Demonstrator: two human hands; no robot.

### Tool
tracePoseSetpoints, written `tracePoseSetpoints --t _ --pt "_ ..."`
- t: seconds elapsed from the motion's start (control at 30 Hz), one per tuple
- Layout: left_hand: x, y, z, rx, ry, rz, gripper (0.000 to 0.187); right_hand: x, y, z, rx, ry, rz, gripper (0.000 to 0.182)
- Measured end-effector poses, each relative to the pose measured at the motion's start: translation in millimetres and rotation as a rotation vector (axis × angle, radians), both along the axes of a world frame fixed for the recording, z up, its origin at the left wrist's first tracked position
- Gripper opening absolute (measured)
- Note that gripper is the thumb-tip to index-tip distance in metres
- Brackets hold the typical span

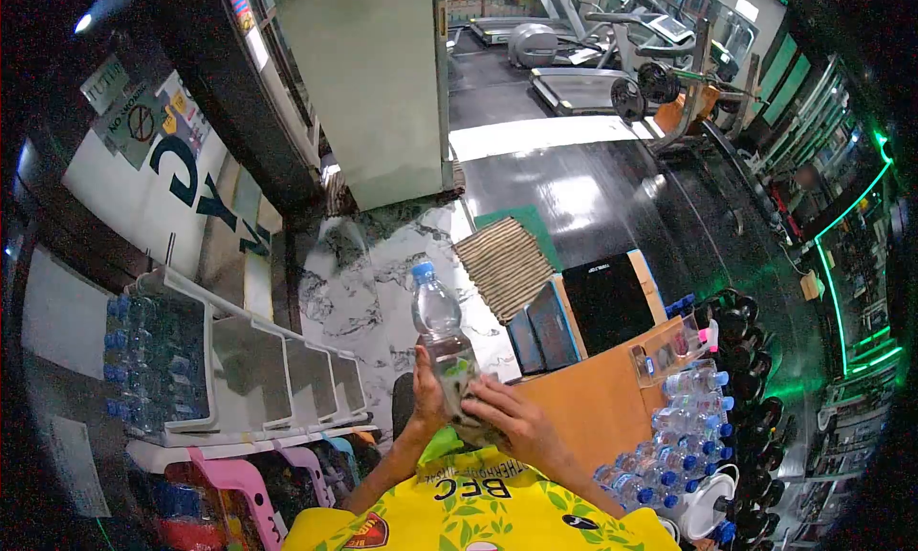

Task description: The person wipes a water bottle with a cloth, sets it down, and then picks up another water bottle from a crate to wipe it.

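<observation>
A clear plastic water bottle (438, 312) with a blue cap is held upright, slightly tilted, in front of my chest. My left hand (426, 390) is closed around its lower left side. On the other side, my right hand (507, 412) presses a greyish-green cloth (470, 432) against the bottle's lower part, fingers curled over it. Bright green material shows below the hands, against the yellow shirt. The hands and cloth hide the bottle's base.
An orange-brown desk (593, 398) with a black screen (609, 302) stands to the right, with several water bottles (669, 446) at its near end. On the left is a white shelf rack (251, 369) holding more bottles. Ahead are a door (373, 92), a striped mat (507, 264) and treadmills.
</observation>
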State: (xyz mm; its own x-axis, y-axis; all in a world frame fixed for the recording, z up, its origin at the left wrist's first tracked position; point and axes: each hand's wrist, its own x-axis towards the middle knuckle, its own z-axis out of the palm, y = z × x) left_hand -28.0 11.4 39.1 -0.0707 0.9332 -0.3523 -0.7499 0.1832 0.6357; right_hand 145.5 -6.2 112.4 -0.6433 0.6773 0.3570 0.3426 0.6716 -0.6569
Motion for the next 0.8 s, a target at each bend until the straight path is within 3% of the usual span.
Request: tracePoseSetpoints --t 0.07,0.17,0.2,0.3,0.33,0.43,0.53,0.57,0.67,0.7,0.73,0.8 --pt "-4 3 -10 -0.041 0.121 0.066 0.067 14 1 -1 -0.058 0.019 0.068 0.063" --pt "-8 3 -13 -0.047 0.110 0.055 0.069 36 6 18 -0.573 0.185 0.172 0.050" --pt "-8 2 -10 -0.059 0.114 0.026 0.069 38 9 12 -0.574 0.184 0.174 0.050" --pt "0 -3 0 -0.106 0.154 0.012 0.067 20 21 5 -0.535 0.616 -0.160 0.064" --pt "9 -3 -5 -0.106 0.157 0.010 0.067 6 23 4 -0.535 0.620 -0.161 0.064" --pt "21 -7 -22 0.076 0.230 0.029 0.064 -22 26 12 -0.175 0.188 -0.242 0.067" --pt "19 -3 14 0.002 0.104 0.067 0.066 -20 14 0 -0.003 0.032 -0.186 0.065" --pt "10 -4 12 -0.020 -0.039 -0.024 0.061 -14 6 4 -0.052 0.036 -0.140 0.062" --pt "0 1 15 -0.037 0.025 -0.040 0.061 9 -12 -3 -0.173 0.061 0.033 0.063" --pt "1 2 22 -0.040 0.078 -0.018 0.064 18 -12 -6 -0.182 0.124 0.093 0.053" --pt "2 2 23 -0.041 0.076 -0.024 0.064 26 -12 -8 -0.182 0.122 0.086 0.053" --pt "1 2 24 -0.058 0.035 -0.093 0.073 41 -13 -14 -0.432 0.375 -0.008 0.051"
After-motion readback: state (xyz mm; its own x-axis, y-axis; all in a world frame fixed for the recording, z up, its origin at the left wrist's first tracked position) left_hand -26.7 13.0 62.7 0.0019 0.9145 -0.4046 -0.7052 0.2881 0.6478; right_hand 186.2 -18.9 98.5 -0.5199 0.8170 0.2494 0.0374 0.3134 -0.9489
